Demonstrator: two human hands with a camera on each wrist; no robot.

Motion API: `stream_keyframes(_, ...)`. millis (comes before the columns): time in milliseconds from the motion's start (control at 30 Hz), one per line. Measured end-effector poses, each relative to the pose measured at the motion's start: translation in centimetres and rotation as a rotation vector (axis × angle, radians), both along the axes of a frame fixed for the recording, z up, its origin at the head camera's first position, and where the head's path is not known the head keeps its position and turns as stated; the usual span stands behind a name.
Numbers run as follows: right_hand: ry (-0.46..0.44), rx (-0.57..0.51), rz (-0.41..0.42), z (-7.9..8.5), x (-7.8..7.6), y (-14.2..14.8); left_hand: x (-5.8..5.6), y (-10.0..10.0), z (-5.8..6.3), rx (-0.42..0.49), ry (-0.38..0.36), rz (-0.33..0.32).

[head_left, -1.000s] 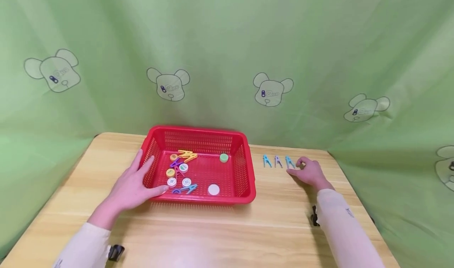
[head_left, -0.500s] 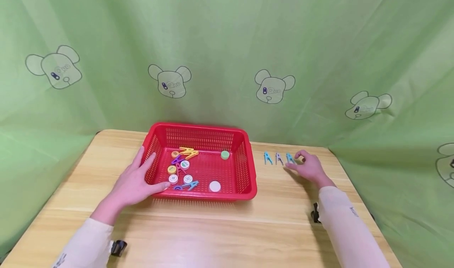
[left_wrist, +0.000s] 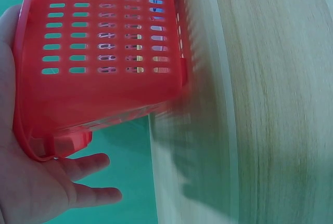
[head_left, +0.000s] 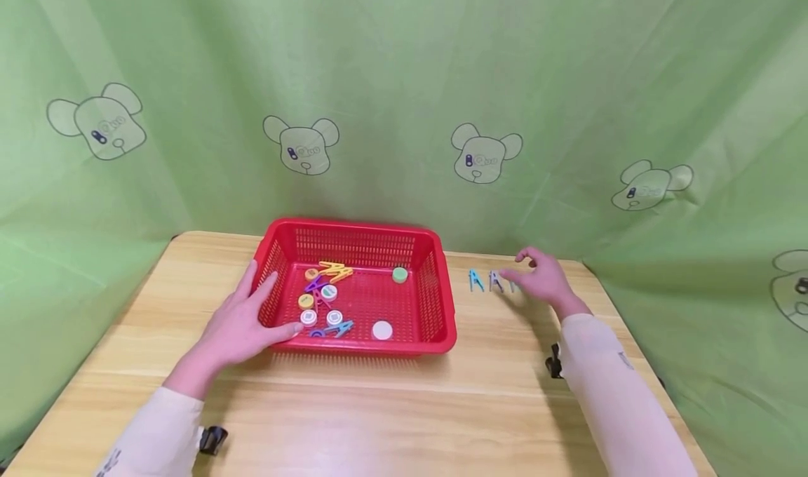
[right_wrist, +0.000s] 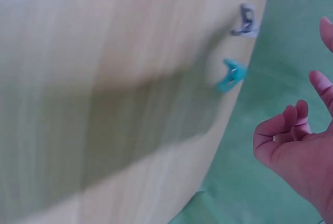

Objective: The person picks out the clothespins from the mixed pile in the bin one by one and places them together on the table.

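Note:
My left hand (head_left: 233, 326) rests on the left rim of a red plastic basket (head_left: 449, 323), its fingers spread and the thumb lying over the front corner. Two of its fingers (left_wrist: 93, 195) stick out straight past the basket in the left wrist view. Right of the basket three clothespins stand in a row: a blue clothespin (head_left: 476, 280), a purple clothespin (head_left: 495, 281) and another blue clothespin (right_wrist: 232, 76). Above the row's right end hovers my right hand (head_left: 544, 278), thumb and index finger apart with nothing between them. It partly hides the rightmost clothespin in the head view.
Inside the basket lie yellow clothespins (head_left: 336, 272), a blue clothespin (head_left: 341, 329), a green cap (head_left: 400, 275), a white cap (head_left: 381, 330) and several other caps and pins. A green curtain (head_left: 391, 56) hangs behind the wooden table (head_left: 379, 421).
My right hand has come away from beside the rightmost blue clothespin and moved up and left, over it. The left hand keeps its place on the basket, and the clothespins stand as before.

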State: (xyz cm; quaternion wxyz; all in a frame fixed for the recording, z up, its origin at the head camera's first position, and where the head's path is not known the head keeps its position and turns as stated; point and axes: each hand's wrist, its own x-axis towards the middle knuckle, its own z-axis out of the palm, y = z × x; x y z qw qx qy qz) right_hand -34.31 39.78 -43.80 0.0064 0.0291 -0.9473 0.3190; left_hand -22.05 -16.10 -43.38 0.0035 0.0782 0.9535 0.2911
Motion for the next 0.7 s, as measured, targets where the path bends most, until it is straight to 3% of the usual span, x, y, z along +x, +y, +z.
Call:
stream_keyframes(433,0.055,0.059,0.033,3.8,-1.6,-4.6,0.0,-0.2,-0.1,0.004,0.004,0.004)
stream_keyframes(700,0.084,0.016,0.050,5.6,-2.3,-7.1,0.1,0.0,0.0,0.015,0.011,-0.003)
